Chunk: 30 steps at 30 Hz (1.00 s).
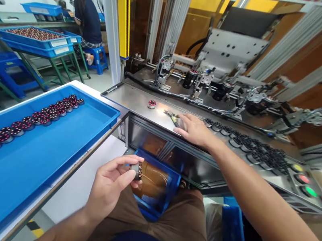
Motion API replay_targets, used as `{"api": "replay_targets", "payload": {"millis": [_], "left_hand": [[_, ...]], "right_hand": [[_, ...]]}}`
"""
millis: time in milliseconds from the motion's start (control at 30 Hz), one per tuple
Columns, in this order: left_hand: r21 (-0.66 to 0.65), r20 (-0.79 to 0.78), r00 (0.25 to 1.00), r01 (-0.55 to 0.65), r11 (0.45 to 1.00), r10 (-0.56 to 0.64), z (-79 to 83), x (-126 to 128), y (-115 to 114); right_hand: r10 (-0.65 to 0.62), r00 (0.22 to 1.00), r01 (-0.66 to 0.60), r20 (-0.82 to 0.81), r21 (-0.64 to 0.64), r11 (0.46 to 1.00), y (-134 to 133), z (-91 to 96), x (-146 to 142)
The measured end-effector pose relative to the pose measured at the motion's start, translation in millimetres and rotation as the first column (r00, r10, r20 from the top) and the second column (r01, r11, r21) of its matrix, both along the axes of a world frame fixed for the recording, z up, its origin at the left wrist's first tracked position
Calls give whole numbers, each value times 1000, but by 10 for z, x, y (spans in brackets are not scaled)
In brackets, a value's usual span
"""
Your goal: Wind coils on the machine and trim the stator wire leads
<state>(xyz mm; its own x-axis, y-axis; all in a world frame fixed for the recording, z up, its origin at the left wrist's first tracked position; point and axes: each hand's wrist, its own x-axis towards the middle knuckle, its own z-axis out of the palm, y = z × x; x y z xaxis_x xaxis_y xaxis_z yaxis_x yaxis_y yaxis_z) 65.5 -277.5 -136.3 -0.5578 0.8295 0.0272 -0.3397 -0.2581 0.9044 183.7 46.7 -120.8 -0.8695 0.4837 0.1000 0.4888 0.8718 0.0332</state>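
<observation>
My left hand [113, 182] pinches a small round motor part [135, 170] with copper windings between thumb and fingers, above my lap. Thin loose wires [155, 176] trail from it to the right. On the metal ledge of the machine, my right hand [193, 129] has its thumb and fingers around the handles of small pliers [172, 117], whose jaws point left. A single wound stator with red and copper coils [151, 104] stands on the ledge to the left of the pliers.
At left, a blue tray [52, 148] holds rows of wound parts. Several black parts [249, 144] line the ledge at right, near coloured buttons [303, 178]. Machine fixtures [204, 78] stand behind. A blue bin [173, 187] is below. A co-worker [88, 13] sits at far left.
</observation>
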Motion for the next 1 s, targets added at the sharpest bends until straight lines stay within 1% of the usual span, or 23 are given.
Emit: {"api": "replay_targets", "payload": {"millis": [167, 300, 400, 500, 600, 700, 867, 1000], "left_hand": [[-62, -29, 1000, -7, 998, 5, 58, 64, 64], [-63, -47, 998, 28, 998, -31, 84, 119, 67], [-71, -54, 998, 33, 997, -37, 98, 162, 54], [-88, -59, 998, 21, 996, -27, 135, 210, 32], [-102, -46, 999, -25, 994, 21, 189, 247, -8], [-109, -50, 997, -62, 992, 57, 236, 259, -59], [-89, -36, 998, -44, 995, 41, 279, 265, -109], [-75, -9, 1000, -27, 997, 26, 287, 290, -106]], "right_hand": [[-5, 1000, 5, -2, 15, 1000, 5, -23, 64], [-25, 1000, 25, -18, 2, 1000, 96, -50, 114], [-45, 999, 45, -30, -6, 999, 127, -36, 131], [-46, 998, 45, -43, -14, 999, 89, 25, 144], [-27, 998, 26, -54, -25, 999, 10, 81, 190], [-29, 998, 27, -57, -43, 999, -64, 94, 267], [-29, 998, 25, -51, -76, 997, -136, 85, 318], [-29, 994, 15, -109, -131, 991, -142, 187, 259]]}}
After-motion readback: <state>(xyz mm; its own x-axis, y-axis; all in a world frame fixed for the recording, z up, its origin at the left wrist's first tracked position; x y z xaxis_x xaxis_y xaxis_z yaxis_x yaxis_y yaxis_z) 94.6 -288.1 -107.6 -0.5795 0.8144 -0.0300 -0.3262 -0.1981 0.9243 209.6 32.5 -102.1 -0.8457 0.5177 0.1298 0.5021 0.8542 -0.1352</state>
